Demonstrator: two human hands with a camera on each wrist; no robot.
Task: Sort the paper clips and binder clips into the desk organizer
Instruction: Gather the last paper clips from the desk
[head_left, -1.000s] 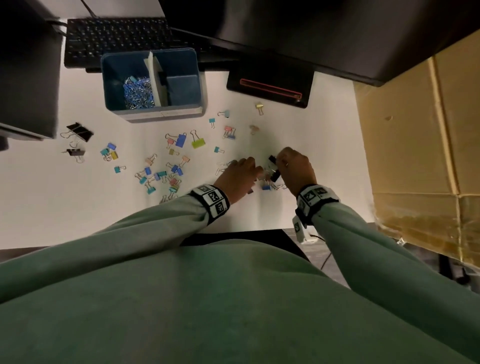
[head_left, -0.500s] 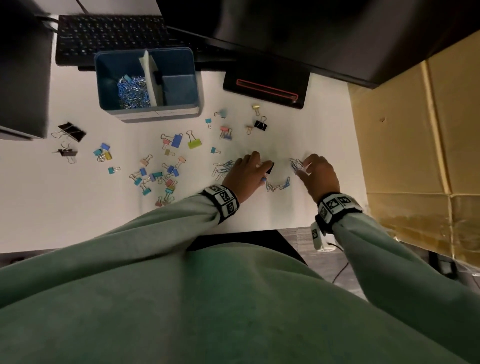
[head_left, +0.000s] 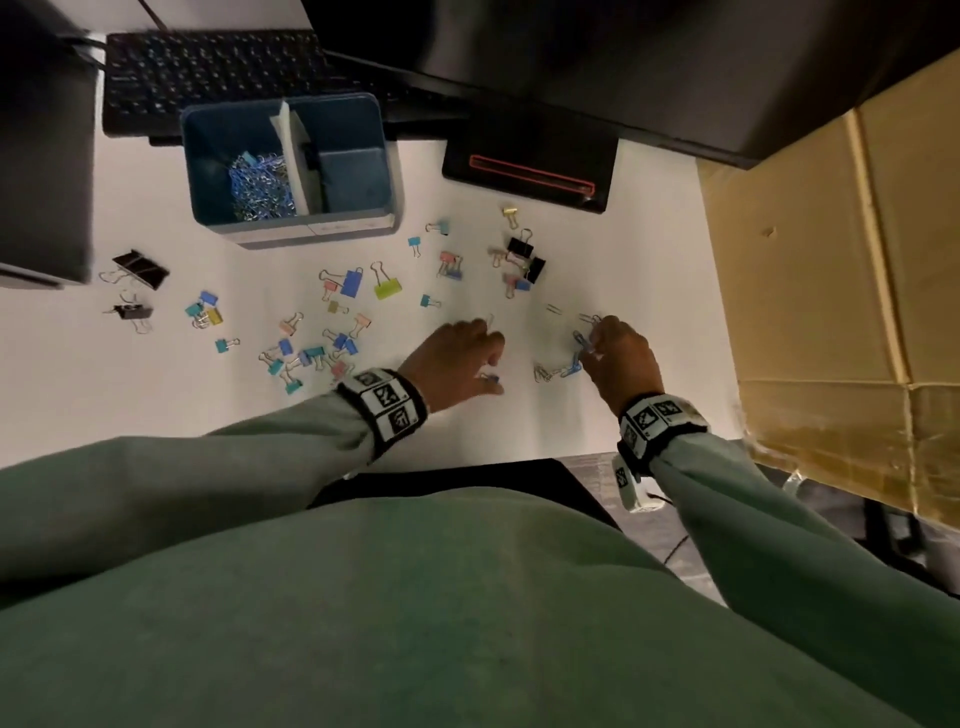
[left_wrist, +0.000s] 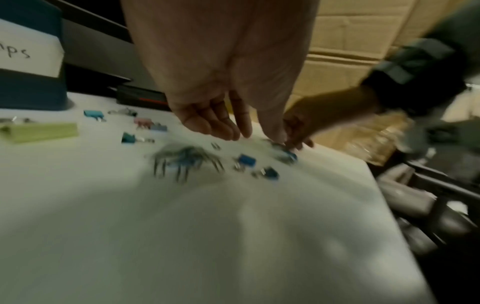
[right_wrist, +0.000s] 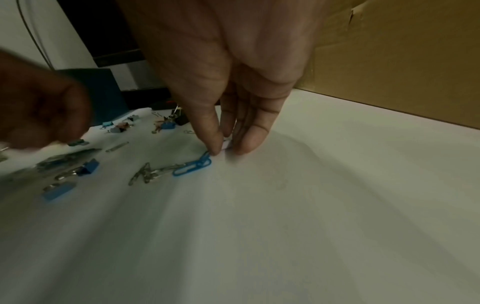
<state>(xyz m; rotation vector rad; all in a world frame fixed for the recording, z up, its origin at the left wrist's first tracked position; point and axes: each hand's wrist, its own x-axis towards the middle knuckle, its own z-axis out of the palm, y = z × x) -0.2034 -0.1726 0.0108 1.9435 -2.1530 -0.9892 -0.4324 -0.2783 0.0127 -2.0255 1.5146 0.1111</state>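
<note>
Blue plastic-coated paper clips (right_wrist: 193, 165), tangled with a few bare silver wire ones (right_wrist: 148, 174), lie on the white tabletop (head_left: 519, 431) right at the tips of the right hand (head_left: 621, 358). Small coloured metal binder clips (head_left: 343, 343) and two black ones (head_left: 524, 254) lie scattered across the same surface, well apart from the blue plastic desk organizer (head_left: 291, 228) at the far side, whose left compartment already holds a heap of paper clips; what the right compartment holds cannot be made out.

Risk, as I judge it: the clips are hooked into one another, so lifting one could drag a chain along and shed pieces on the way to the organizer (or pull a small blue binder clip (right_wrist: 89, 167) in with them). Thin wire lying flat on a smooth top can also slide away under the fingertips.

Right grip: thumb and fingertips (right_wrist: 249, 144) are drawn close together, pressing down on the tabletop at the end of the blue clips, with something small and pale between them; what it is I cannot tell. Left hand (head_left: 457, 364) hovers over the tabletop just left of the pile, fingers loosely bent and apart, holding nothing visible in the blurred wrist view.
</note>
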